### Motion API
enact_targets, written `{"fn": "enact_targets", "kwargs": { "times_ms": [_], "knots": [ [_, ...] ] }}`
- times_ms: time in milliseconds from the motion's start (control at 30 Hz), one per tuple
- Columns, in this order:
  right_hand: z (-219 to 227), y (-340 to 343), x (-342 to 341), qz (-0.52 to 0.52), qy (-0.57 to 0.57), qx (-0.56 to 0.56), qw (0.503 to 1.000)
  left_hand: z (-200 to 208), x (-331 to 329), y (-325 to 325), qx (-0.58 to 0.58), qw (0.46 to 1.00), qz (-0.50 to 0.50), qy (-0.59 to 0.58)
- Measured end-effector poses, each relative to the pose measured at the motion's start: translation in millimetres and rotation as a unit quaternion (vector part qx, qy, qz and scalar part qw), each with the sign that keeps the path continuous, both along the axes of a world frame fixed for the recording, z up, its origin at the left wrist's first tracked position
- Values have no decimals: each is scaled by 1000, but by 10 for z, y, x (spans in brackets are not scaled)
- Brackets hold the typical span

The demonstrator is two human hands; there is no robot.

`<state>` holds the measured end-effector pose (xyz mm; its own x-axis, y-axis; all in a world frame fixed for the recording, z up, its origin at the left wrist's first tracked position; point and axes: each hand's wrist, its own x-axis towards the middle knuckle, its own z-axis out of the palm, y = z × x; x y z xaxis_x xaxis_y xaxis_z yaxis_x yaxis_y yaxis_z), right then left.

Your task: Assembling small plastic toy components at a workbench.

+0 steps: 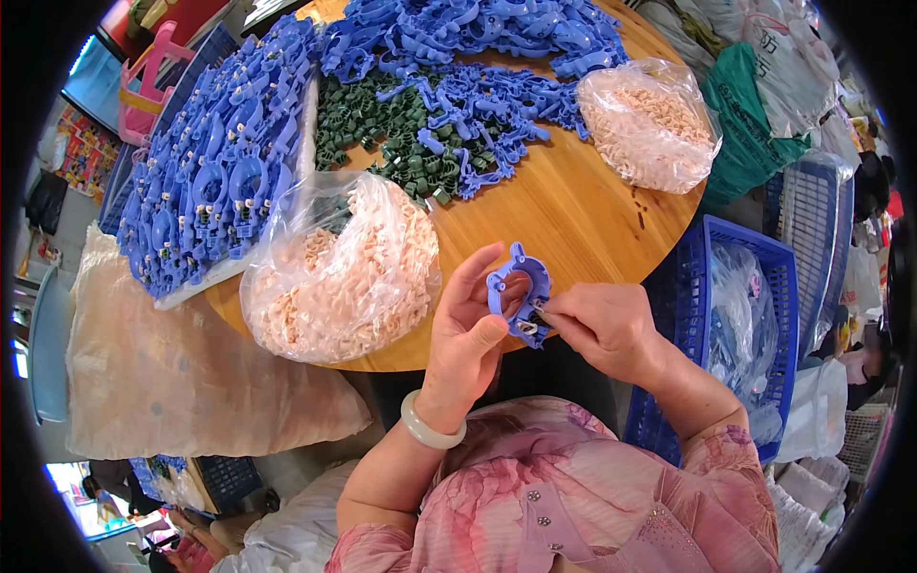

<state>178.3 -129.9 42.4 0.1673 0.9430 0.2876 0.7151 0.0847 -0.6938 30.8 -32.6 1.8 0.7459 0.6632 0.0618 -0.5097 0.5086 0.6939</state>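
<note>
My left hand holds a blue plastic ring-shaped part upright over the near edge of the round wooden table. My right hand pinches a small pale piece at the lower rim of that blue part, fingertips touching it. A clear bag of small pinkish pieces lies just left of my hands. A heap of loose blue parts and a patch of small green parts cover the far half of the table.
A second clear bag of pinkish pieces sits at the table's right edge. Assembled blue parts fill a tray on the left. A blue plastic crate with clear bags stands at my right. A large tan sack lies at lower left.
</note>
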Motion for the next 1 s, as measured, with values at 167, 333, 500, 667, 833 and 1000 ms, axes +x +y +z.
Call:
{"fn": "enact_targets", "kwargs": {
  "times_ms": [167,333,500,667,833,1000],
  "knots": [
    [9,22,57,48,-92,35,994,-26,-4,-7,-13,1000,2,-11],
    [14,-2,17,11,26,32,999,14,0,-3,-16,1000,-7,-14],
    [47,-19,41,18,29,10,999,0,-7,15,-5,1000,-6,-13],
    [-7,21,95,60,-26,64,996,-17,-20,23,-7,1000,-8,-13],
    [62,11,139,106,-205,48,972,-8,-15,28,-16,1000,-21,-13],
    [-36,47,136,112,-85,47,989,-45,-18,39,-24,999,-30,-12]
  ]
}}
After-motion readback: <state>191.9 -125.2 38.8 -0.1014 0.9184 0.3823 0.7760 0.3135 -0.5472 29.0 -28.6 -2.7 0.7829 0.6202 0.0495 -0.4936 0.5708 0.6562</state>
